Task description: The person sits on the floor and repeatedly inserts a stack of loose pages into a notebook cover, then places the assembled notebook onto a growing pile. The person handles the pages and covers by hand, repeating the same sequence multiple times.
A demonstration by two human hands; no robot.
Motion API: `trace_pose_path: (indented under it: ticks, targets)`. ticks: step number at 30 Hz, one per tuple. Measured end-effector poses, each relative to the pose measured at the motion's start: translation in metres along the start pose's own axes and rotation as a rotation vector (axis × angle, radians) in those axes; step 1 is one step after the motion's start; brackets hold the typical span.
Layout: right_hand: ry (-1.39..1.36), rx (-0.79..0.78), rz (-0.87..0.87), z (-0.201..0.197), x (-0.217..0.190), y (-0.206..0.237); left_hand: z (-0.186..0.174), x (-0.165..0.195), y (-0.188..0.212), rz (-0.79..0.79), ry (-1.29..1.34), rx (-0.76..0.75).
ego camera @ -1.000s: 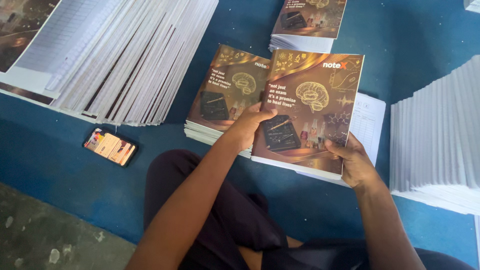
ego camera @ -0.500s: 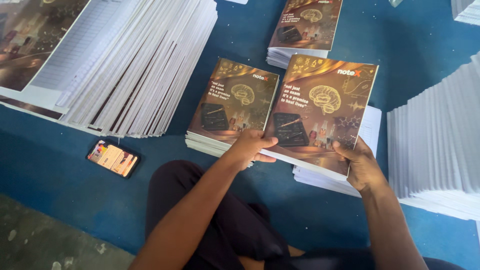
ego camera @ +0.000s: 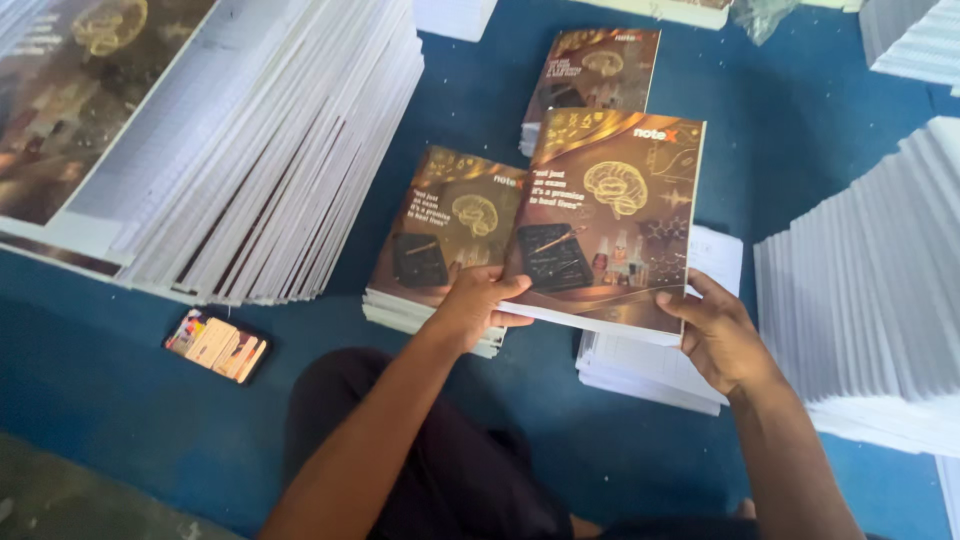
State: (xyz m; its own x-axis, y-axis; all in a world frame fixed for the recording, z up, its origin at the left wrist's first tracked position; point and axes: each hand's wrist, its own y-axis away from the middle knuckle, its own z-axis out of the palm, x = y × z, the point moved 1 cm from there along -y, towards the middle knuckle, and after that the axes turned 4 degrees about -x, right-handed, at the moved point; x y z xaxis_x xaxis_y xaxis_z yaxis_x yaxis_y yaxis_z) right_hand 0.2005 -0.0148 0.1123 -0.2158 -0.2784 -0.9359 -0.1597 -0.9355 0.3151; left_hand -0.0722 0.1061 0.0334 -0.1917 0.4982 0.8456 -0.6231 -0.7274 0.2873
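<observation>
held notebook: brown-gold cover with a brain drawing [ego camera: 610, 225], lifted off the blue floor [ego camera: 480, 100], tilted, near edge toward the person; this is the landmark
left hand: [ego camera: 478, 305] at the notebook's near-left corner, fingers curled together, pinching that corner with thumb on the cover
right hand: [ego camera: 722, 335] at the near-right corner, fingers pressed together under the edge, thumb lying along the cover's edge; grip on the underside hidden
left stack: same-cover notebooks [ego camera: 440, 245] just left of the held one, partly under its left edge, flat on the floor
far stack: another same-cover pile [ego camera: 595, 70] beyond the held notebook's far edge
white sheets: low pile of printed white pages [ego camera: 655, 365] under and just right of the held notebook
right paper bank: fanned white page bundles [ego camera: 880, 290] well right of it
left paper bank: big fanned pile of page blocks and covers [ego camera: 250, 150] well left of it
phone: small device with lit screen [ego camera: 216, 345] on the floor, left of and nearer than the held notebook, apart from both hands
person: dark-clothed legs [ego camera: 450, 470] directly below the notebook
</observation>
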Motion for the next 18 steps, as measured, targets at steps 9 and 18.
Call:
trace_pose_path:
  ticks: [9, 18]
  targets:
    - [0.289, 0.024, -0.083, -0.006, -0.046, -0.066, -0.006, 0.08, -0.06, 0.01, -0.201, 0.072]
    - [0.456, 0.038, -0.148, -0.025, -0.1, -0.189, -0.028, 0.151, -0.18, 0.042, -0.405, -0.007]
